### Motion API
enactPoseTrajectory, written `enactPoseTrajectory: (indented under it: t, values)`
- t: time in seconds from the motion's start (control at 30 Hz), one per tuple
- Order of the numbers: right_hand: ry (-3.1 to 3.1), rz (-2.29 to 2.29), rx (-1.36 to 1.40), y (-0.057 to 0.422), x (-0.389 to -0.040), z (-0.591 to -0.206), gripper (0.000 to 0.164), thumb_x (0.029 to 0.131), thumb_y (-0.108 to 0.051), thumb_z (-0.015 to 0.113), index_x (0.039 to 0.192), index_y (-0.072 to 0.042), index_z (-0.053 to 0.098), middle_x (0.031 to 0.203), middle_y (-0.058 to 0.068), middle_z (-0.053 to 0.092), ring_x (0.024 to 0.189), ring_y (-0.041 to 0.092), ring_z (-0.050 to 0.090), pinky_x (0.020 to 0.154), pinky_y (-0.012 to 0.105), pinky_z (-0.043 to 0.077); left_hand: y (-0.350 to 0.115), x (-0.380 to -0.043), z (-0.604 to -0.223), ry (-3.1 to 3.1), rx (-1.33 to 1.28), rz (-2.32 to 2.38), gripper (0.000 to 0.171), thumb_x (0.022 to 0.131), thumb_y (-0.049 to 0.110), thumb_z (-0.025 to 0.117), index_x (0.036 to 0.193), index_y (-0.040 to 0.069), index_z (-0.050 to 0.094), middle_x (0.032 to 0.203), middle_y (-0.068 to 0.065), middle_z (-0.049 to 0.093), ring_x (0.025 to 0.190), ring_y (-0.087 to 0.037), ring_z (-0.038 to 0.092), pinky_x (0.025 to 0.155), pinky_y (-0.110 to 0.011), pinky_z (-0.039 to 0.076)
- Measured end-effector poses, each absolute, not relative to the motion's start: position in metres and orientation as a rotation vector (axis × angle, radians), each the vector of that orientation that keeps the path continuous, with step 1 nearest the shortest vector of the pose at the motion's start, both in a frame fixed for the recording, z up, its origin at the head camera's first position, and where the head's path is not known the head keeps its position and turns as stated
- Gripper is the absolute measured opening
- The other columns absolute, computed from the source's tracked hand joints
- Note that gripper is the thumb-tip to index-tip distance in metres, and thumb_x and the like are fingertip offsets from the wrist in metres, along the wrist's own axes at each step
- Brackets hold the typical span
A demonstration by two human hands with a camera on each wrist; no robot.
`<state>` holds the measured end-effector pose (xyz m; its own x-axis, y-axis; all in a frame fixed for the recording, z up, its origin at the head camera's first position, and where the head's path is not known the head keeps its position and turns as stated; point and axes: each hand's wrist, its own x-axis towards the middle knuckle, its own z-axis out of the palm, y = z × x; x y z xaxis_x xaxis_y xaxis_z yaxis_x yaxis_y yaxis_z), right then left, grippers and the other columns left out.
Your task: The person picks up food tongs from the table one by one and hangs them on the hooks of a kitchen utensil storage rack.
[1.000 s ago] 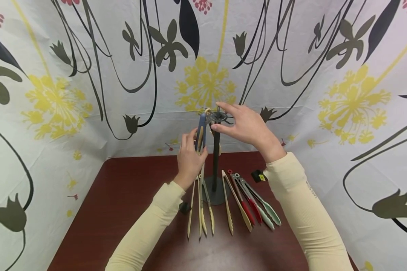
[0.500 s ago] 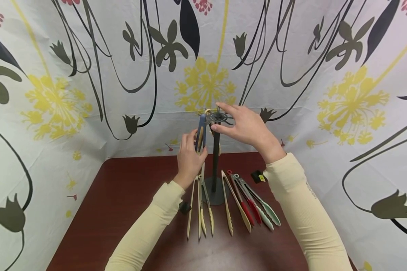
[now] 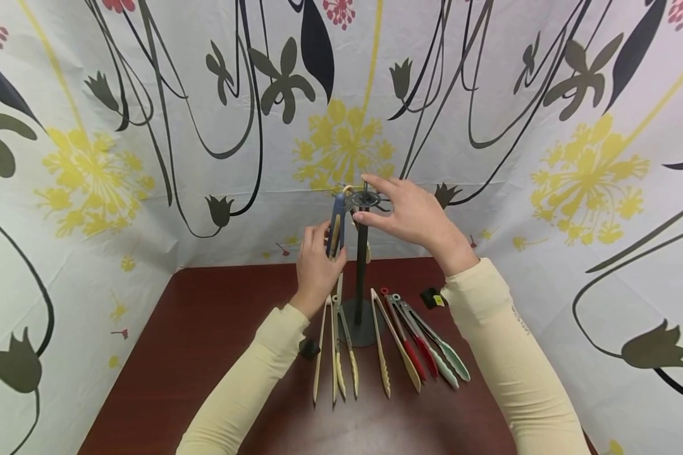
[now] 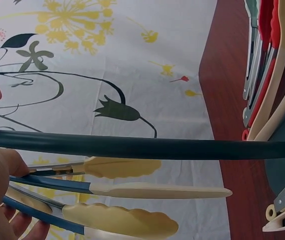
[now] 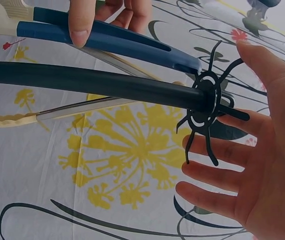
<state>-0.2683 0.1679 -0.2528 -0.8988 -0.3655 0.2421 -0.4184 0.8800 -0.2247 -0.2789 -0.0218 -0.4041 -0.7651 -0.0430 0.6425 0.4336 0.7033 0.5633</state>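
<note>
My left hand grips a pair of blue-handled tongs, held upright on the left of a dark stand. In the left wrist view, the tongs' cream tips point down towards the table. Their blue top end lies against the stand's hook ring; whether a hook carries them I cannot tell. My right hand is around the ring with its fingers extended, the index fingertip by the stand's top pin. Metal tongs with scalloped yellow tips hang close to the pole.
On the dark red table, several tongs lie around the stand's round base: cream ones, yellow-tipped ones, red ones and mint green ones. A floral-patterned cloth rises behind and at both sides.
</note>
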Motion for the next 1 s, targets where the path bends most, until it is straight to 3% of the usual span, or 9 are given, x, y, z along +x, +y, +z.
enactPoseTrajectory:
  t: [1.0]
  values:
    - [-2.88,0.409,0.609,0.1692,-0.2694,-0.2515,0.082,0.086,-0.074,0.053,0.156,-0.04,0.026,0.156,0.008,0.043,0.142,0.036,0.041,0.103,0.063,0.042,-0.0214,-0.28,-0.4047,-2.255,-0.278,-0.99,0.06,0.082,0.019,0.079,0.136,0.012,0.053,0.109,-0.009,0.055,0.095,-0.024,0.06,0.074,-0.039,0.054]
